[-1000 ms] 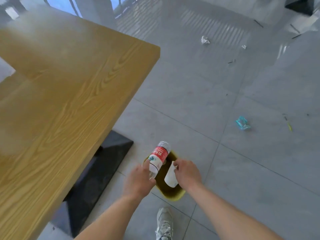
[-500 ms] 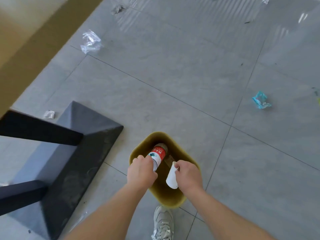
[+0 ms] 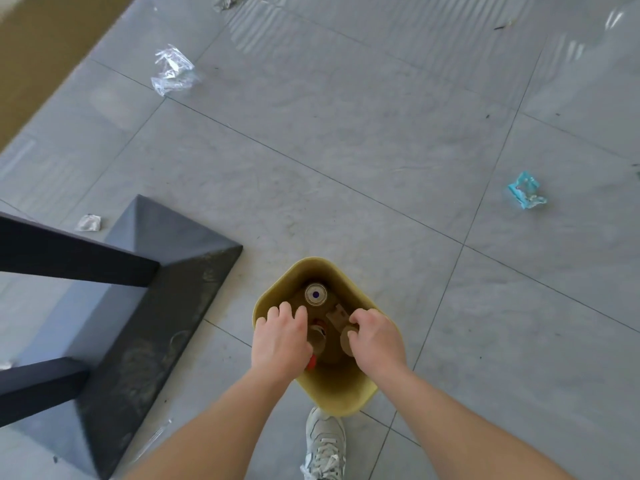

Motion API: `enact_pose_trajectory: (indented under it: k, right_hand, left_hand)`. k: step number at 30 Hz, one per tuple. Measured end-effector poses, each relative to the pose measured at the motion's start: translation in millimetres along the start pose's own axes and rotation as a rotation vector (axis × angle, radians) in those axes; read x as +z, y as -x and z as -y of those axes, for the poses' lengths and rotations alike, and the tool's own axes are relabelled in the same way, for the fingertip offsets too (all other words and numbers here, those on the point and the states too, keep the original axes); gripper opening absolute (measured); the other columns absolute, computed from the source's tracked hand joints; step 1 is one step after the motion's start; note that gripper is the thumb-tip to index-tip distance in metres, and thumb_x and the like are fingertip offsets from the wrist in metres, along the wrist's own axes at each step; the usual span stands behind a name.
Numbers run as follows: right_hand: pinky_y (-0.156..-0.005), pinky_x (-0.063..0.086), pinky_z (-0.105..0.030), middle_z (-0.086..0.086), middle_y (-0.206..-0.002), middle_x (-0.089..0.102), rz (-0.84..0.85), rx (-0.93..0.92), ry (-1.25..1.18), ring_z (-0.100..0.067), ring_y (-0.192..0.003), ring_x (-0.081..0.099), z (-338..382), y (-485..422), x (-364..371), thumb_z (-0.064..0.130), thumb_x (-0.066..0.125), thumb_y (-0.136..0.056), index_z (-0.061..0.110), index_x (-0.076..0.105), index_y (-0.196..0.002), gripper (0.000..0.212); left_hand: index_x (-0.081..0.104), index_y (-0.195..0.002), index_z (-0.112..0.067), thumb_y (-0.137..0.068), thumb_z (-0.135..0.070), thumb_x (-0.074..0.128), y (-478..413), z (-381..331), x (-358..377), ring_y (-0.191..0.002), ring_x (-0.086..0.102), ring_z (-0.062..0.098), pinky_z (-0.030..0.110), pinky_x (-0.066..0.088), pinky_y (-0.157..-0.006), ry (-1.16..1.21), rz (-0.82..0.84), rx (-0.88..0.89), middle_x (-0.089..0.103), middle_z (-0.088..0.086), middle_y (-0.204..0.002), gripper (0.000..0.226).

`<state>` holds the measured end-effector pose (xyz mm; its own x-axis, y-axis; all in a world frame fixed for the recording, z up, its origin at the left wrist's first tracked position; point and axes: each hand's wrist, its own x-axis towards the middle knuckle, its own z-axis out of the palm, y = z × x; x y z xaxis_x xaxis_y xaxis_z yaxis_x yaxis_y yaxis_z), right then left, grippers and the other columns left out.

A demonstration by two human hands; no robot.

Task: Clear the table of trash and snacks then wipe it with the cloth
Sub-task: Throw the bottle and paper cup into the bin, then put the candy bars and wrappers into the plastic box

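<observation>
A yellow-green trash bin [image 3: 325, 393] stands on the floor right in front of my shoe. Both hands hover over its mouth with loosely curled fingers. Under my left hand [image 3: 280, 341] the plastic bottle [image 3: 317, 336] lies down in the bin, seen end on, with a red piece [image 3: 310, 362] showing at the palm's edge. Beside my right hand [image 3: 378, 341] the paper cup [image 3: 346, 338] also sits down inside the bin. A round white lid with a dark dot [image 3: 316, 294] lies deeper in. Neither hand seems to grip anything.
The table's black base [image 3: 156, 306] and legs [image 3: 69, 258] stand to the left, with its wooden edge [image 3: 20, 64] at the top left. On the grey floor lie clear plastic wrap [image 3: 173, 72], a blue wrapper [image 3: 526, 190] and a small paper scrap [image 3: 89, 223]. My shoe [image 3: 325, 441] is below the bin.
My view has tilted down from the table top to the bin. Both hands lowered into the bin's mouth, and the bottle and the paper cup have left my hands and dropped inside.
</observation>
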<state>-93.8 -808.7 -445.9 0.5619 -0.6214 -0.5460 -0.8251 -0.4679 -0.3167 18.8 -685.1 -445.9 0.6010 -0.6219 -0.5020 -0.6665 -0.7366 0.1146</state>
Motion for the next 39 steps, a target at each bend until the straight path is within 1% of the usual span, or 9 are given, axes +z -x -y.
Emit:
enact_pose_trajectory:
  k: [3,6,14,20,25,27,32,36,39]
  right_hand:
    - [-0.087,0.051,-0.033,0.002,-0.113,0.061,-0.004,-0.032,0.008,-0.020,-0.106,0.056,5,5,-6,0.029,0.055,-0.096,0.023,0.060,-0.118,0.024]
    - [-0.087,0.050,-0.033,0.003,-0.113,0.060,-0.003,-0.058,0.025,-0.020,-0.107,0.054,13,11,-15,0.032,0.055,-0.095,0.024,0.058,-0.118,0.024]
    - [-0.087,0.052,-0.038,0.004,-0.118,0.059,-0.037,-0.081,0.032,-0.019,-0.113,0.051,31,41,-58,0.035,0.055,-0.093,0.027,0.055,-0.124,0.032]
    - [-0.085,0.053,-0.037,0.002,-0.114,0.061,-0.101,-0.154,0.072,-0.020,-0.108,0.053,54,79,-103,0.039,0.056,-0.091,0.027,0.055,-0.119,0.030]
    - [-0.085,0.051,-0.040,-0.001,-0.117,0.056,-0.045,-0.138,0.105,-0.024,-0.113,0.049,74,94,-136,0.038,0.053,-0.091,0.026,0.053,-0.121,0.033]
    - [-0.087,0.049,-0.039,-0.001,-0.120,0.055,-0.104,-0.226,0.139,-0.024,-0.117,0.047,119,155,-196,0.040,0.053,-0.091,0.026,0.052,-0.124,0.035]
    - [-0.090,0.049,-0.037,0.001,-0.125,0.054,-0.129,-0.265,0.139,-0.021,-0.118,0.046,120,167,-213,0.046,0.055,-0.091,0.027,0.051,-0.128,0.041]
    - [-0.083,0.049,-0.030,0.005,-0.120,0.058,-0.279,-0.408,0.089,-0.018,-0.112,0.051,160,202,-246,0.044,0.061,-0.089,0.029,0.053,-0.128,0.042]
    - [-0.075,0.044,-0.023,0.004,-0.115,0.061,-0.321,-0.534,0.116,-0.016,-0.105,0.054,196,214,-267,0.040,0.064,-0.087,0.028,0.055,-0.125,0.042]
  left_hand:
    - [0.042,-0.135,-0.025,-0.089,-0.039,0.051,5,5,-10,-0.101,0.045,0.021,0.034,0.043,-0.086,-0.016,-0.047,0.024,0.051,0.000,-0.113,0.049]
    - [0.039,-0.138,-0.024,-0.090,-0.041,0.047,12,8,-26,-0.114,0.045,0.025,0.037,0.042,-0.090,-0.026,-0.058,0.037,0.050,0.002,-0.122,0.052]
    - [0.032,-0.143,-0.023,-0.091,-0.042,0.041,50,5,-78,-0.122,0.042,0.025,0.038,0.040,-0.095,-0.019,-0.103,0.049,0.047,0.005,-0.134,0.056]
    - [0.030,-0.144,-0.025,-0.091,-0.046,0.040,91,-6,-126,-0.123,0.041,0.025,0.041,0.038,-0.100,-0.011,-0.197,0.078,0.046,0.005,-0.137,0.058]
    - [0.033,-0.139,-0.024,-0.089,-0.044,0.043,100,0,-164,-0.122,0.041,0.027,0.044,0.037,-0.101,0.016,-0.208,0.074,0.046,0.006,-0.135,0.054]
    - [0.032,-0.140,-0.024,-0.088,-0.044,0.043,166,11,-243,-0.126,0.038,0.028,0.046,0.034,-0.105,0.030,-0.279,0.074,0.044,0.006,-0.138,0.056]
    - [0.027,-0.145,-0.024,-0.089,-0.042,0.044,186,8,-258,-0.138,0.029,0.031,0.049,0.029,-0.113,0.059,-0.266,0.073,0.038,0.010,-0.147,0.061]
    - [0.026,-0.147,-0.025,-0.091,-0.047,0.046,239,32,-297,-0.145,0.021,0.030,0.049,0.024,-0.118,0.059,-0.402,0.049,0.031,0.008,-0.154,0.063]
    - [0.025,-0.147,-0.025,-0.090,-0.047,0.045,269,60,-324,-0.145,0.021,0.030,0.047,0.024,-0.117,0.050,-0.457,-0.015,0.030,0.008,-0.154,0.065]
